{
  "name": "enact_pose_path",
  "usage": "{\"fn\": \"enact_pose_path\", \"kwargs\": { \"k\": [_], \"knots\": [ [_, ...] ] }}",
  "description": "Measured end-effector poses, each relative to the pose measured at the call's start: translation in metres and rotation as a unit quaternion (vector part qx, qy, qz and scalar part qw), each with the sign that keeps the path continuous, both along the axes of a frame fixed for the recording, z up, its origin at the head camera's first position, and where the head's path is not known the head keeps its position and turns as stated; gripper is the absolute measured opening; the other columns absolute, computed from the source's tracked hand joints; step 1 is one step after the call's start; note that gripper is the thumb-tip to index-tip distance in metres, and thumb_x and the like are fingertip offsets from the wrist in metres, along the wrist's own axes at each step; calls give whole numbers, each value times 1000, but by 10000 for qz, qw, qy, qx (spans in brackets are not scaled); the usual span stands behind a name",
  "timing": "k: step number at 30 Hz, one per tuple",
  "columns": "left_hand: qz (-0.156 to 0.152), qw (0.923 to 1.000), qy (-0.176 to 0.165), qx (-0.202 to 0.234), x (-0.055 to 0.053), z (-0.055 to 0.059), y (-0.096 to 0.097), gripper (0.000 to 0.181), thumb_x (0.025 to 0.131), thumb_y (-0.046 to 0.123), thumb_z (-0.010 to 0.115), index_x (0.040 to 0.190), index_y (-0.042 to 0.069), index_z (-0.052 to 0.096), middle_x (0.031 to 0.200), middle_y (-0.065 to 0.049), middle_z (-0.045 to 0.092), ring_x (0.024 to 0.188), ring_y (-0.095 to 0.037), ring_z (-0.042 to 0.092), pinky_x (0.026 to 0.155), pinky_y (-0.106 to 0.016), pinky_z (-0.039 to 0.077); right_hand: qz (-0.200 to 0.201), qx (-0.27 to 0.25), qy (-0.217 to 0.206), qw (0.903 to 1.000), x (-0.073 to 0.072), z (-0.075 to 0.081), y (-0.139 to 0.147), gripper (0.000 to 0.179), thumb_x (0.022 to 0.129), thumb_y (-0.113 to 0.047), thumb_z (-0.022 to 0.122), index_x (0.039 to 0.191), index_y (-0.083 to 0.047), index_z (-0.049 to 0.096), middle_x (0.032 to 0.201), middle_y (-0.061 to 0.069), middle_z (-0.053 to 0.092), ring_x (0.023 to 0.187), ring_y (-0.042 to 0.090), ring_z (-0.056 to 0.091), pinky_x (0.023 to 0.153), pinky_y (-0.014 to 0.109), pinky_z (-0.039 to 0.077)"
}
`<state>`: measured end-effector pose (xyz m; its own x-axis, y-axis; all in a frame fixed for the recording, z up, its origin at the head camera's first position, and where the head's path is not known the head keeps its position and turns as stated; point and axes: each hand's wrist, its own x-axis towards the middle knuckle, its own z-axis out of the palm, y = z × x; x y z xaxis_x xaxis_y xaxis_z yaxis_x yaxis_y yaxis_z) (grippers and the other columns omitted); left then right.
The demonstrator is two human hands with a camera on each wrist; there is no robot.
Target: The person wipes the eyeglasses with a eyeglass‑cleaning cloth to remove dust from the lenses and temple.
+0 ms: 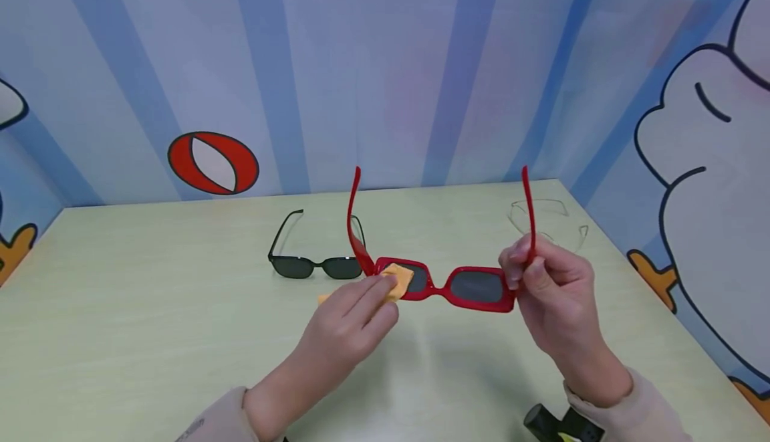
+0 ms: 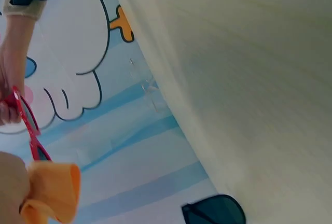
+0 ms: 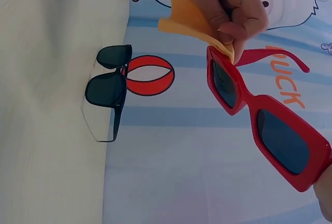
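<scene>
Red-framed sunglasses [image 1: 475, 286] with dark lenses are held up above the table, both temples unfolded and pointing up and away in the head view. My right hand [image 1: 556, 288] pinches them at the right hinge and temple. With my left hand [image 1: 355, 321] I grip an orange cloth [image 1: 400, 283] against the left lens, covering part of it. In the right wrist view the cloth [image 3: 189, 19] folds over the rim's outer end, fingers and thumb pinching there. The left wrist view shows the cloth [image 2: 54, 190] up close, partly hiding the red sunglasses [image 2: 32, 128].
Black sunglasses [image 1: 293, 267] lie behind my left hand on the pale table [image 1: 150, 308], temples unfolded. Thin clear-framed glasses [image 1: 567, 213] lie at the back right. A printed blue curtain [image 1: 373, 81] borders the table's back and sides. A black device [image 1: 544, 420] sits at my right wrist.
</scene>
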<state>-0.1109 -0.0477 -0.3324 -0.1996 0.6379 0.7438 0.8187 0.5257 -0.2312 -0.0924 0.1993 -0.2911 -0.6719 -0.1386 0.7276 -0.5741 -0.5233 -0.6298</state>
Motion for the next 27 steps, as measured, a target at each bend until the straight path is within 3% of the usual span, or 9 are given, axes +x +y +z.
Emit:
{"fn": "enact_pose_path", "kwargs": {
  "k": [6,11,21,27],
  "knots": [
    [863,9959,166,222,6,4,14,30,67,6,82,80,5,56,99,-13,68,87,-23,65,80,-32,54,162,230,124,9995,0,-2,-1,17,94,-2,51,101,6,64,82,10,54,78,20,48,66,27,44],
    [1148,9932,-118,181,6,9,21,26,71,6,79,85,6,56,95,-12,65,84,-23,62,76,-30,54,235,242,201,9992,0,-2,-3,17,94,-2,51,101,5,64,82,11,53,78,20,47,66,27,43],
    [501,9928,-1013,393,3,13,26,29,71,8,81,88,7,58,101,-9,64,92,-21,60,81,-29,52,86,366,230,9990,-1,-4,-3,17,94,-3,51,100,3,65,79,11,51,76,21,46,64,29,42],
    [143,9907,-1293,394,2,13,26,30,70,11,83,89,8,60,102,-6,65,91,-18,59,81,-26,52,19,293,189,9994,-1,-4,-4,17,94,-3,51,101,4,64,80,11,51,77,20,47,63,28,41]
  ]
}}
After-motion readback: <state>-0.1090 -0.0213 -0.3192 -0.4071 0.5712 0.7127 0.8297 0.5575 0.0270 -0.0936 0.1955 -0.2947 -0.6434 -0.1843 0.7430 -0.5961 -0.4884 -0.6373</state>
